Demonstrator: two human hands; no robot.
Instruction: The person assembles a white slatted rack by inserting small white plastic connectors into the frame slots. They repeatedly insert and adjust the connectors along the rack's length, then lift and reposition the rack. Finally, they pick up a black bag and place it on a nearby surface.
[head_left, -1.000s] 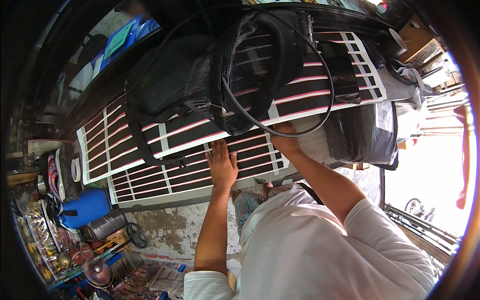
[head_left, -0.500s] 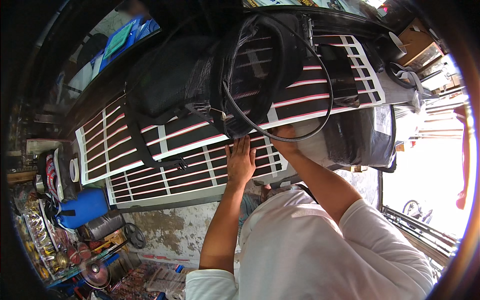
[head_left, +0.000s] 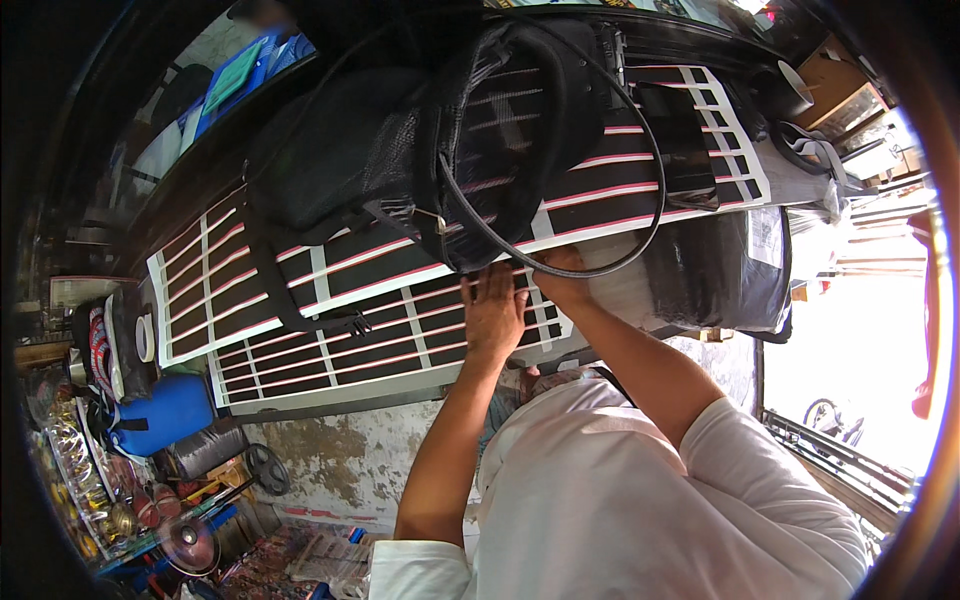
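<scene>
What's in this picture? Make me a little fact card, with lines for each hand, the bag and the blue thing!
Left hand: open, on the lower striped sheet
Right hand: beside the upper striped sheet, near the looped cord; grip unclear
Sheets: black, white and reddish stripes; upper overlaps lower
Bag: black, over the upper sheet
Blue container: off at the left, below the sheets in the picture

Right of the lower striped sheet, my feed shows blown-out daylight; beyond it, blacks sink into shadow, and fisheye distortion bends edges.
</scene>
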